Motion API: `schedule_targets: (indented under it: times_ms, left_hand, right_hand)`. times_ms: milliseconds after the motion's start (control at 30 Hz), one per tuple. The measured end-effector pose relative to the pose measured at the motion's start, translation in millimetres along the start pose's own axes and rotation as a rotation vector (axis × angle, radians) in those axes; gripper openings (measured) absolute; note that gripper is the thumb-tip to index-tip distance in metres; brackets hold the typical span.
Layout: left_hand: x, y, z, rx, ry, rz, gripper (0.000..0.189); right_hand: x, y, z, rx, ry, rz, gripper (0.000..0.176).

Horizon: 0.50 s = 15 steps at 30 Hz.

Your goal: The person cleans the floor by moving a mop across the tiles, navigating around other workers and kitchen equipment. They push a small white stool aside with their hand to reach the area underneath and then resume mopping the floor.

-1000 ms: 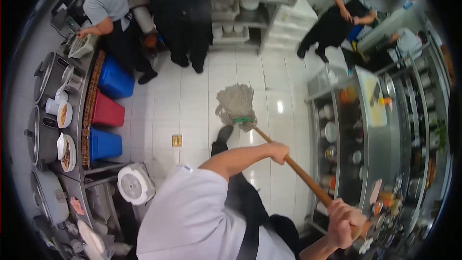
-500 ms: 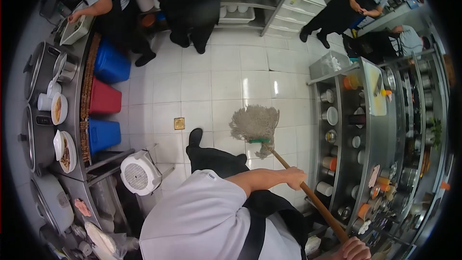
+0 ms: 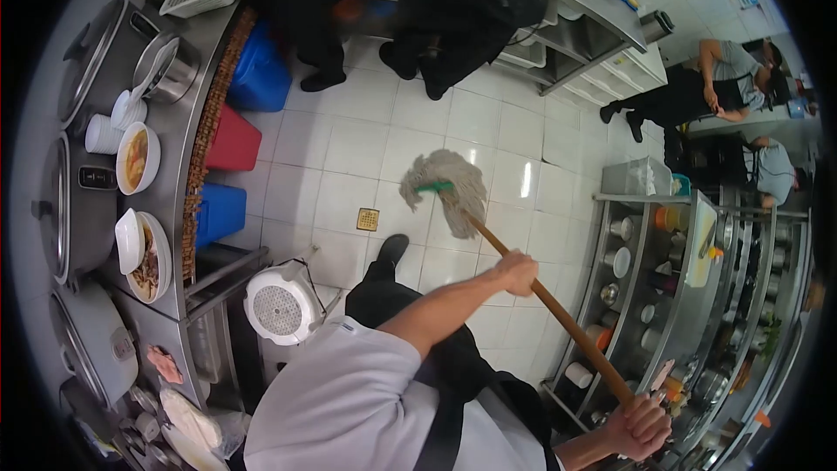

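A long wooden mop handle (image 3: 571, 327) slants across the view from the lower right up to a grey string mop head (image 3: 462, 196) with a green clamp, which rests on the white tiled floor (image 3: 344, 153). My left hand (image 3: 516, 273) is closed around the middle part of the handle. Near the handle's top end, my right hand (image 3: 641, 427) is wrapped round it. My black shoe (image 3: 392, 249) stands on the tiles below the mop head, close to a small yellowish floor drain (image 3: 367, 219).
Left, a steel counter (image 3: 174, 253) holds pots and bowls above blue (image 3: 222, 214) and red bins (image 3: 234, 139). A white round-topped stool (image 3: 281, 305) stands near my body. Steel shelves (image 3: 649, 279) line the right. People in black (image 3: 462, 9) stand at the top; others (image 3: 724, 78) are upper right.
The view has turned, shifting the surroundings. Against the tiles, the mop head has swung and its strands now spread differently around the green clamp. Both hands keep hold of the handle.
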State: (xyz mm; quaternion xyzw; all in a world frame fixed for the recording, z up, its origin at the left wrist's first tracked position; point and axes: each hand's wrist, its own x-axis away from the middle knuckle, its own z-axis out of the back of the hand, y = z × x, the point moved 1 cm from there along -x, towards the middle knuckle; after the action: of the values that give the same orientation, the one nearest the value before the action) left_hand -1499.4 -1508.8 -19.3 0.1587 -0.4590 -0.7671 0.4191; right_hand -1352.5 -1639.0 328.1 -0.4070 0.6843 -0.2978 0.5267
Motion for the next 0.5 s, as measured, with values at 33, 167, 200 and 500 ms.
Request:
schedule_targets:
  times_ms: [33,167,200,500]
  left_hand:
    - [6,-17,16,0.006,0.053,0.002,0.016]
    - [17,-81,74,-0.040,0.196,0.048,0.015]
    - [19,-98,87,-0.048,0.219,0.068,0.014]
    - [51,-203,175,-0.245,0.368,0.045,0.016]
  right_hand:
    - [-3,12,-7,-0.007,0.002,0.005,0.050]
    - [-19,63,-52,-0.074,-0.039,0.023,0.042]
    - [-27,76,-72,-0.100,-0.105,0.032,0.043]
    - [-29,153,-154,-0.169,-0.273,0.051,0.039]
